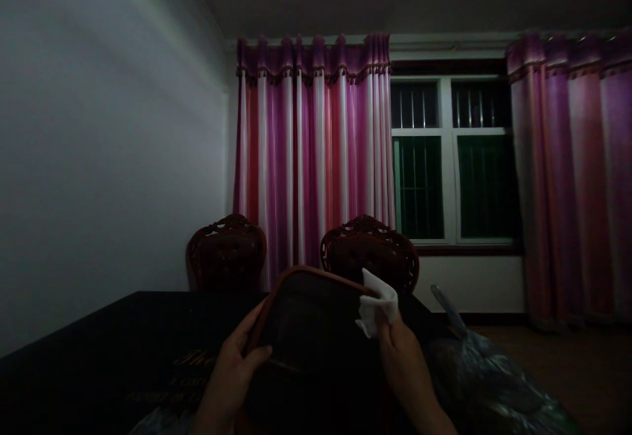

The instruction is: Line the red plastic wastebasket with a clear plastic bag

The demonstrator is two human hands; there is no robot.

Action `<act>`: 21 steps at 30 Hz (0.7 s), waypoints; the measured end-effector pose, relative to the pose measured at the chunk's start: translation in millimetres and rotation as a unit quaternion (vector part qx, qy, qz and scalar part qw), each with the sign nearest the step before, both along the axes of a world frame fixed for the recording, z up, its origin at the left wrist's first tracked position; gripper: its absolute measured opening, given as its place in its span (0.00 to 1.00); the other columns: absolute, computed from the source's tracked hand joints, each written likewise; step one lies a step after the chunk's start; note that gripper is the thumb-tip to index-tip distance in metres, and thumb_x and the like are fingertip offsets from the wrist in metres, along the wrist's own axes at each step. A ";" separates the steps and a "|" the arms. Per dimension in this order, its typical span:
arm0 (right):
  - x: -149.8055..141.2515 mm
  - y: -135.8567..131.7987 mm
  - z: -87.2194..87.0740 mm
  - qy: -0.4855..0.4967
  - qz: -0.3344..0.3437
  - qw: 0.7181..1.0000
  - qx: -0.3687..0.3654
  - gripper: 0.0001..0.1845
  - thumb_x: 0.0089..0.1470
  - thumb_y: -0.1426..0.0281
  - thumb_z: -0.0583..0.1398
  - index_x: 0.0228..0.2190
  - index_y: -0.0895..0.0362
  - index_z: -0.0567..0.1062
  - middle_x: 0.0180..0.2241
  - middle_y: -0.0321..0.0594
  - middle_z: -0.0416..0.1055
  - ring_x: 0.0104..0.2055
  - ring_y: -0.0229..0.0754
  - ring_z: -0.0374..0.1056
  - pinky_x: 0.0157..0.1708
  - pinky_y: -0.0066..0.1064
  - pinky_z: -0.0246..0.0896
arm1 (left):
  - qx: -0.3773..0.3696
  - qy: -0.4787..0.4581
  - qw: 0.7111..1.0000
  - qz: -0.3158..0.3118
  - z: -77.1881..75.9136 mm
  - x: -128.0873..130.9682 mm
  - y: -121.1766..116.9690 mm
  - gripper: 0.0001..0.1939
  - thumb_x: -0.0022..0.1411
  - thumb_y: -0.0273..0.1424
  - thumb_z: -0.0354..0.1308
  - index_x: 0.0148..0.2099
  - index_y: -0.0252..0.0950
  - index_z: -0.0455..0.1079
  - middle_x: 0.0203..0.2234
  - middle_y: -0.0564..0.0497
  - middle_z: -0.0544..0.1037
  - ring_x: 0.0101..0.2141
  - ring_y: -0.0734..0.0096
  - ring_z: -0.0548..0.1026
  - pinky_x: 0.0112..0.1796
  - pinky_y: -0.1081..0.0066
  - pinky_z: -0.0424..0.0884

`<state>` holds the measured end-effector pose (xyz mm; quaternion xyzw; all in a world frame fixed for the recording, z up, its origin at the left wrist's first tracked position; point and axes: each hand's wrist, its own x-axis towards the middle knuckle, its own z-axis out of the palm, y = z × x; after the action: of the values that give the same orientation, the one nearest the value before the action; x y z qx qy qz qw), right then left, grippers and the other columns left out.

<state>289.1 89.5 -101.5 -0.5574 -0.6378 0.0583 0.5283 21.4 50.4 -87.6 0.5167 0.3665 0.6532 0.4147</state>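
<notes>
My left hand (232, 369) grips the left edge of a dark rounded panel with a reddish rim (306, 330), held upright over a black table (123, 343). Its fingers wrap round the rim and the thumb rests on the dark face. My right hand (402, 362) is closed on a crumpled white cloth (378, 303), which presses against the panel's upper right corner. The room is dim, so the panel's surface shows little detail.
Two carved dark wooden chairs (227, 251) (370, 257) stand behind the table. Pink and purple curtains (313, 152) frame a barred window (451, 158). A clear plastic bag (474, 369) lies at the right of the table. A plain wall is on the left.
</notes>
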 end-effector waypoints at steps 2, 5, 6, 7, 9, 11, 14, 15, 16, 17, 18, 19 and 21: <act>-2.4 -0.4 -2.8 -0.027 -0.017 0.999 -0.031 0.26 0.66 0.59 0.38 0.52 0.59 0.65 0.37 0.48 0.78 0.38 0.48 0.76 0.33 0.33 0.65 | -0.017 -0.027 0.999 0.019 3.3 2.2 -0.5 0.36 0.48 0.25 0.60 0.61 0.37 0.62 0.54 0.46 0.75 0.52 0.55 0.72 0.53 0.58 0.68; -9.6 -4.8 -4.6 -0.082 -0.026 0.995 -0.059 0.27 0.66 0.60 0.38 0.43 0.60 0.71 0.31 0.49 0.78 0.33 0.49 0.77 0.29 0.33 0.63 | -0.035 -0.063 0.996 0.044 7.4 4.6 -1.6 0.38 0.45 0.23 0.59 0.62 0.39 0.62 0.50 0.47 0.77 0.46 0.57 0.77 0.41 0.66 0.74; -13.3 -7.7 -4.8 -0.093 -0.021 0.993 -0.066 0.27 0.66 0.61 0.38 0.39 0.59 0.72 0.30 0.49 0.78 0.32 0.49 0.77 0.28 0.33 0.63 | -0.041 -0.078 0.995 0.055 8.4 4.8 -1.9 0.39 0.45 0.23 0.59 0.62 0.40 0.61 0.49 0.48 0.78 0.43 0.59 0.78 0.38 0.67 0.74; -17.7 -11.1 -5.0 -0.102 -0.015 0.992 -0.072 0.26 0.66 0.61 0.39 0.36 0.59 0.73 0.28 0.49 0.78 0.31 0.50 0.77 0.27 0.33 0.62 | -0.050 -0.092 0.992 0.070 9.3 4.7 -2.1 0.40 0.45 0.22 0.58 0.62 0.41 0.61 0.47 0.49 0.79 0.40 0.60 0.79 0.36 0.69 0.74; -26.8 -19.1 -5.1 -0.133 -0.025 0.987 -0.083 0.25 0.65 0.63 0.41 0.35 0.60 0.73 0.26 0.49 0.78 0.27 0.51 0.76 0.24 0.33 0.61 | -0.067 -0.115 0.985 0.109 10.9 3.8 -2.6 0.40 0.44 0.21 0.58 0.62 0.42 0.61 0.43 0.51 0.80 0.34 0.65 0.79 0.32 0.71 0.74; -34.7 -27.6 -3.6 -0.180 -0.050 0.979 -0.077 0.23 0.65 0.65 0.42 0.36 0.62 0.74 0.24 0.51 0.77 0.25 0.51 0.75 0.21 0.33 0.60 | -0.079 -0.133 0.978 0.139 12.9 3.3 -3.7 0.40 0.43 0.20 0.58 0.61 0.42 0.62 0.38 0.52 0.81 0.30 0.68 0.79 0.29 0.73 0.73; -40.2 -39.1 4.3 -0.208 -0.055 0.974 -0.071 0.27 0.65 0.66 0.41 0.30 0.60 0.75 0.26 0.53 0.78 0.26 0.52 0.76 0.22 0.35 0.62 | -0.090 -0.163 0.972 0.145 16.0 5.6 -7.5 0.39 0.43 0.19 0.57 0.59 0.42 0.64 0.32 0.54 0.80 0.25 0.70 0.77 0.27 0.74 0.72; -40.3 -42.7 8.5 -0.193 -0.048 0.977 -0.078 0.29 0.66 0.65 0.39 0.27 0.58 0.75 0.26 0.52 0.78 0.28 0.52 0.76 0.23 0.36 0.63 | -0.095 -0.172 0.970 0.144 16.8 7.2 -9.4 0.38 0.43 0.19 0.57 0.59 0.42 0.64 0.31 0.54 0.80 0.24 0.70 0.77 0.26 0.73 0.72; -39.7 -46.2 13.3 -0.175 -0.045 0.980 -0.086 0.32 0.66 0.63 0.38 0.24 0.57 0.75 0.26 0.50 0.78 0.28 0.52 0.76 0.24 0.36 0.63 | -0.102 -0.182 0.968 0.143 17.5 9.2 -11.6 0.38 0.44 0.19 0.56 0.59 0.42 0.64 0.30 0.54 0.80 0.24 0.70 0.77 0.26 0.73 0.72; -38.5 -49.7 18.1 -0.160 -0.046 0.982 -0.089 0.34 0.66 0.62 0.37 0.22 0.56 0.74 0.25 0.49 0.78 0.29 0.52 0.76 0.25 0.37 0.64 | -0.111 -0.190 0.965 0.141 18.1 11.4 -14.1 0.37 0.44 0.19 0.56 0.59 0.42 0.64 0.30 0.53 0.80 0.24 0.69 0.77 0.27 0.72 0.73; -37.1 -53.2 22.8 -0.154 -0.051 0.983 -0.087 0.35 0.66 0.61 0.36 0.21 0.55 0.74 0.25 0.48 0.78 0.28 0.51 0.76 0.25 0.37 0.64 | -0.118 -0.196 0.964 0.137 18.7 13.5 -16.7 0.37 0.45 0.19 0.56 0.59 0.43 0.64 0.31 0.53 0.80 0.25 0.68 0.78 0.27 0.71 0.73; -35.5 -56.6 26.9 -0.157 -0.061 0.982 -0.082 0.36 0.66 0.61 0.36 0.20 0.54 0.74 0.24 0.48 0.77 0.28 0.51 0.76 0.25 0.37 0.63 | -0.127 -0.200 0.962 0.134 19.3 15.5 -19.6 0.36 0.45 0.20 0.56 0.59 0.44 0.64 0.32 0.52 0.81 0.26 0.67 0.78 0.28 0.71 0.74; -32.2 -62.7 33.3 -0.174 -0.079 0.979 -0.073 0.35 0.66 0.61 0.37 0.20 0.55 0.74 0.24 0.48 0.77 0.28 0.52 0.75 0.25 0.37 0.62 | -0.142 -0.203 0.961 0.121 21.3 18.6 -26.2 0.35 0.46 0.21 0.56 0.58 0.46 0.65 0.34 0.52 0.81 0.29 0.64 0.79 0.29 0.68 0.75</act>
<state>256.9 26.8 -68.2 -0.6444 -0.6681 -0.0351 0.3704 40.0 24.2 -66.3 0.2603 0.4237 0.7309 0.4674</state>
